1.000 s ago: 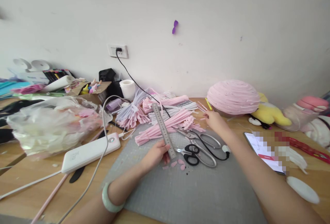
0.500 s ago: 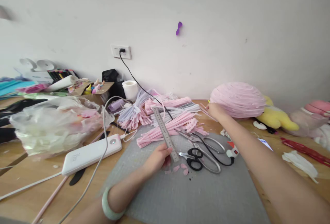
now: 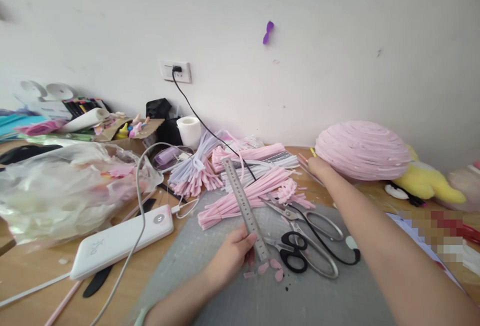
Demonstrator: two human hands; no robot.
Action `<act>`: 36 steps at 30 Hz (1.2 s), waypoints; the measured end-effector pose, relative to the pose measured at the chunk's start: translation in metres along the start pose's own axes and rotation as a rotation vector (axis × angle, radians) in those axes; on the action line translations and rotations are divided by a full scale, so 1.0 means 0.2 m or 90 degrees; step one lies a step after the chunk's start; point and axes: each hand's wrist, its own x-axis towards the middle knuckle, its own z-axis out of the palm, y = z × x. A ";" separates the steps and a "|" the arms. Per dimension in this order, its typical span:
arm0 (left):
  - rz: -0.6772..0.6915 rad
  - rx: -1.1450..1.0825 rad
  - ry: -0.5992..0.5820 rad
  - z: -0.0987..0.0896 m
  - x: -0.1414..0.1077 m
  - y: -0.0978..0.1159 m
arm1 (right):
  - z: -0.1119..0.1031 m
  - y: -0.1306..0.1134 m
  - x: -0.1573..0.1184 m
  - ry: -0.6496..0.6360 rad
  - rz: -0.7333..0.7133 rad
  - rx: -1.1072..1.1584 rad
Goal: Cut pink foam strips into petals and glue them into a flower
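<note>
My left hand is closed around the lower end of a metal ruler, which slants up and away over bundled pink pipe cleaners. My right hand reaches to the back of the table, beside a large pink ball-like form. Thin pinkish strips and a small yellow tip lie by its fingers, which are mostly hidden. Black-handled scissors and larger metal scissors lie right of the ruler. Small pink scraps are scattered by its near end.
A grey mat covers the table's middle. At left are a white power bank with cables and a clear plastic bag. More pipe cleaner bundles and a white roll stand behind. A yellow plush sits at right.
The camera view has shifted slightly, moving the tabletop items lower in the picture. My left hand still holds the ruler; my right hand stays near the pink form.
</note>
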 end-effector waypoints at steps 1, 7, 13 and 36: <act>-0.001 -0.002 -0.001 0.00 0.00 0.00 | 0.01 0.01 0.00 0.001 -0.001 0.002; -0.013 0.009 0.012 0.02 0.00 0.02 | 0.01 0.02 -0.02 0.028 0.007 0.040; 0.009 -0.031 0.068 0.01 0.00 0.07 | -0.07 -0.01 -0.05 0.103 0.057 0.121; 0.045 -0.095 0.088 -0.05 0.04 0.05 | -0.39 -0.04 -0.27 0.298 0.027 0.531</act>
